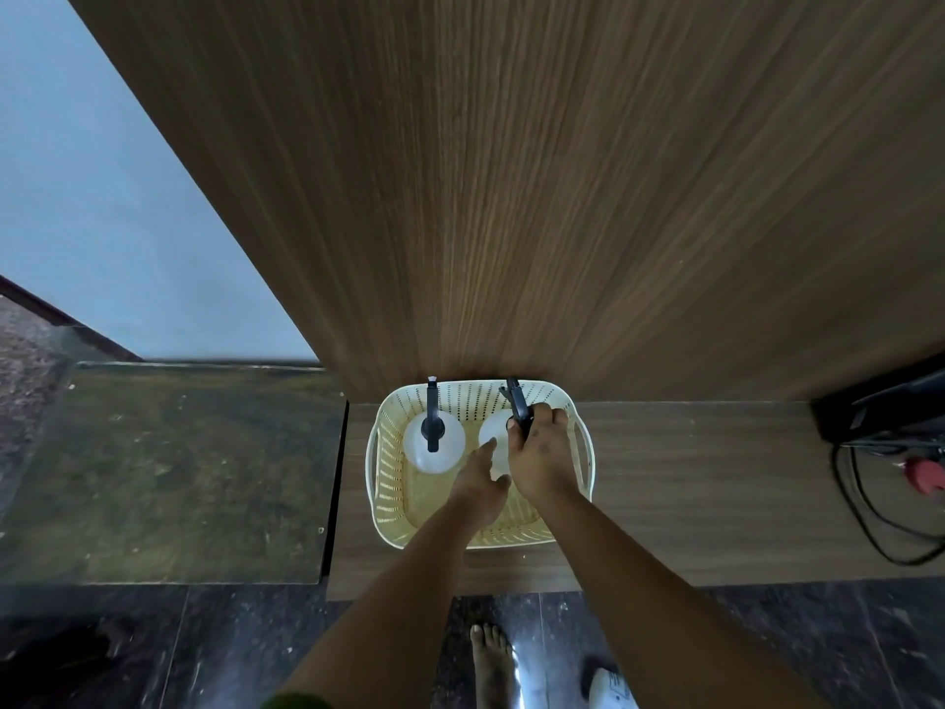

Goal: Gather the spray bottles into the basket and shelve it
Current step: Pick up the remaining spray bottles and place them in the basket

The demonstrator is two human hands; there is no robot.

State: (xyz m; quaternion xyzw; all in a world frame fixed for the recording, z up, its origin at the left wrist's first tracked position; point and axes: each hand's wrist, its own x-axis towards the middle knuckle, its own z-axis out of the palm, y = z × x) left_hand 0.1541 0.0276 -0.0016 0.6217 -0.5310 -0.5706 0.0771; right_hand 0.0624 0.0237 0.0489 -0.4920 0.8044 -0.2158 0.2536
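Note:
A cream perforated basket (388,509) sits on a low wooden ledge against a wood-grain panel. One clear spray bottle (434,455) with a black trigger head stands upright in its back left. A second spray bottle (496,440) stands in the back right. My right hand (542,463) is closed around the black trigger head of this second bottle. My left hand (480,486) reaches into the basket with fingers apart and its fingertips against that bottle's clear body, which is mostly hidden by both hands.
The wooden ledge (690,483) extends to the right, where a black device (884,406) with black cables and a red plug (928,475) lies. A glass-covered stone surface (169,468) lies left. Dark tiled floor, a bare foot (491,662) and a white object are below.

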